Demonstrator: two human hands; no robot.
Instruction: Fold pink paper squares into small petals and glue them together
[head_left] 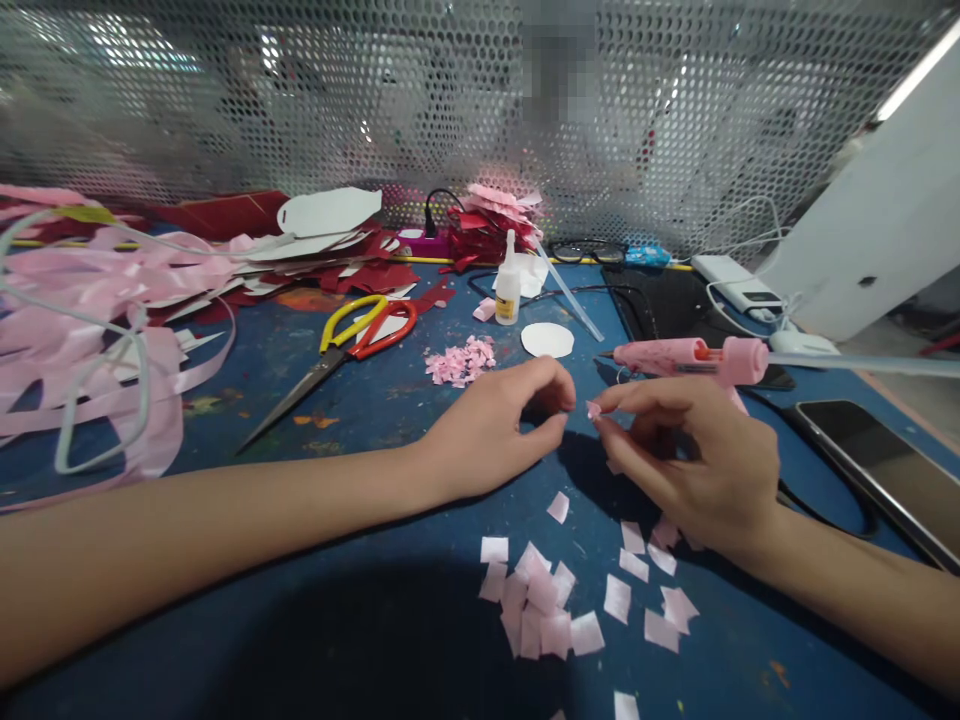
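Observation:
My right hand (697, 465) pinches a tiny pink paper piece (593, 409) between thumb and forefinger above the blue table (360, 420). My left hand (502, 425) hovers just left of it, fingers curled toward the piece, fingertips nearly touching it. Several small pink paper squares (559, 605) lie scattered on the table in front of my hands. A pink glue gun (686, 357) rests just behind my right hand.
Scissors with yellow and red handles (337, 350) lie at the left centre. A pile of folded pink bits (461, 362), a white paper disc (547, 340) and a glue bottle (508, 290) sit behind. Pink ribbon (90, 320) heaps at left. A phone (877, 470) lies at right.

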